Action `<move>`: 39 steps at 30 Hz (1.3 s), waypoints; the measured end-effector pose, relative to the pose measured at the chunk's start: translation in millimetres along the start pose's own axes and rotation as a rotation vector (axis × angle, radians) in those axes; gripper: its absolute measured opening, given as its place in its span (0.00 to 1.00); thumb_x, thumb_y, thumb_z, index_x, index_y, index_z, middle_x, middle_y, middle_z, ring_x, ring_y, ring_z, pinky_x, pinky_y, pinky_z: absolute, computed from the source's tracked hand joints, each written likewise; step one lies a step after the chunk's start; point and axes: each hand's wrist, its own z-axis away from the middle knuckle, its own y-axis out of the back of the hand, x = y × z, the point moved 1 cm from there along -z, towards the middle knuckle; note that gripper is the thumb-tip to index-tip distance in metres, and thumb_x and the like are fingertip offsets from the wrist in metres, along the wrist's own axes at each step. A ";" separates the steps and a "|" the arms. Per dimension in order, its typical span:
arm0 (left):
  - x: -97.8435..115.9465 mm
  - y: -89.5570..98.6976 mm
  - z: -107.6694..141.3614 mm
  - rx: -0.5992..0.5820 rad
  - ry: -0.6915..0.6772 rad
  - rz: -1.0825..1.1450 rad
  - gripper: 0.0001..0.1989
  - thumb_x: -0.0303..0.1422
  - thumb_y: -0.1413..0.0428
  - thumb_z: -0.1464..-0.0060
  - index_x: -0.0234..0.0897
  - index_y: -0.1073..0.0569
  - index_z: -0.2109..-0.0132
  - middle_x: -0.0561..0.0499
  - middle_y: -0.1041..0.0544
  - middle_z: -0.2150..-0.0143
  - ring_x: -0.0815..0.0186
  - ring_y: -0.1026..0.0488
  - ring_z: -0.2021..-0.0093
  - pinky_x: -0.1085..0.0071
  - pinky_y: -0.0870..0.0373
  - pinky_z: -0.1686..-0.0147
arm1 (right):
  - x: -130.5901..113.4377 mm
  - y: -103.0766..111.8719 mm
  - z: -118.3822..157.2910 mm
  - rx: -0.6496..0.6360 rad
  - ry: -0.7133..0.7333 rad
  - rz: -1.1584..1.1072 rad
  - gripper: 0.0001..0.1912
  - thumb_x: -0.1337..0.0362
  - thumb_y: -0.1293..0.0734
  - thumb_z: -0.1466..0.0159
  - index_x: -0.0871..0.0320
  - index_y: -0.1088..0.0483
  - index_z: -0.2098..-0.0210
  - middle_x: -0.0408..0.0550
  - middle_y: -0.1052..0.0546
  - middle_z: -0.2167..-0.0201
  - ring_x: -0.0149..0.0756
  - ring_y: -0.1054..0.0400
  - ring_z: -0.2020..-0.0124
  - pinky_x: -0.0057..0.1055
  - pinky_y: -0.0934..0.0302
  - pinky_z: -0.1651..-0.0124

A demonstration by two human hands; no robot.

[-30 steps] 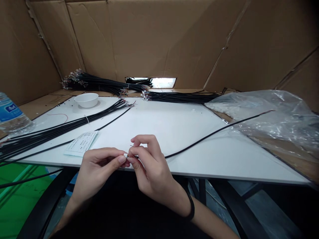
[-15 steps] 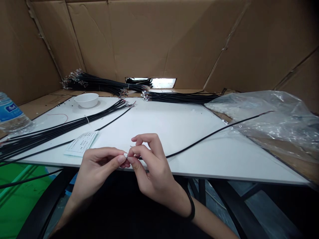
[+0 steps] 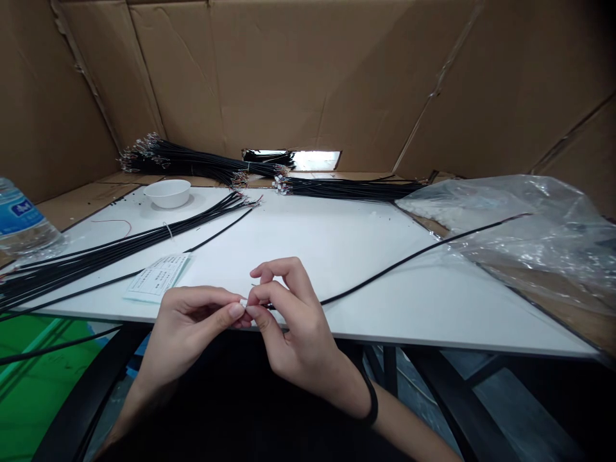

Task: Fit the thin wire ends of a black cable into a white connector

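A small white connector (image 3: 243, 302) is pinched between the thumb and forefinger of my left hand (image 3: 185, 330), above the front edge of the white table. Right beside it, my right hand (image 3: 298, 333) pinches the wire end of a black cable (image 3: 385, 264), thumb against forefinger, its other fingers curled and raised. The fingertips of both hands nearly touch and hide most of the join between wires and connector. From my right hand the cable runs up and right, its far end with thin bare wires lying over a clear plastic bag (image 3: 524, 192).
Black cable bundles lie at the left (image 3: 120, 244), back left (image 3: 192, 159) and back centre (image 3: 351, 188). A white bowl (image 3: 167, 194), a printed paper slip (image 3: 156, 279) and a water bottle (image 3: 24, 221) stand or lie on the left. Cardboard walls (image 3: 308, 77) enclose the table.
Both hands keep nearly the same place and grip; the fingers have shifted very slightly. The far end of the cable has moved a little to the right.
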 end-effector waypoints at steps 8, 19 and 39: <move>-0.3 3.9 -2.5 -0.087 -0.063 -0.016 0.06 0.32 0.36 0.50 0.40 0.17 0.74 0.50 0.19 0.76 0.64 0.23 0.75 0.71 0.24 0.72 | 6.0 2.4 -0.4 0.014 0.061 -0.126 0.08 0.76 0.36 0.37 0.57 0.31 0.66 0.50 0.31 0.59 0.38 0.30 0.57 0.37 0.30 0.57; 1.2 0.9 0.1 -0.013 -0.026 0.020 0.07 0.27 0.37 0.50 0.40 0.18 0.74 0.52 0.19 0.77 0.66 0.23 0.75 0.74 0.25 0.71 | 3.7 9.3 -3.2 0.067 0.063 -0.135 0.09 0.77 0.33 0.41 0.56 0.29 0.66 0.47 0.33 0.60 0.37 0.31 0.55 0.38 0.31 0.55; -9.4 8.5 -5.1 -0.134 -0.106 -0.007 0.08 0.26 0.37 0.47 0.41 0.17 0.71 0.54 0.17 0.75 0.70 0.22 0.73 0.81 0.26 0.70 | 3.8 -0.9 2.8 -0.048 0.035 -0.021 0.07 0.75 0.41 0.34 0.57 0.37 0.63 0.52 0.35 0.55 0.39 0.34 0.52 0.35 0.30 0.58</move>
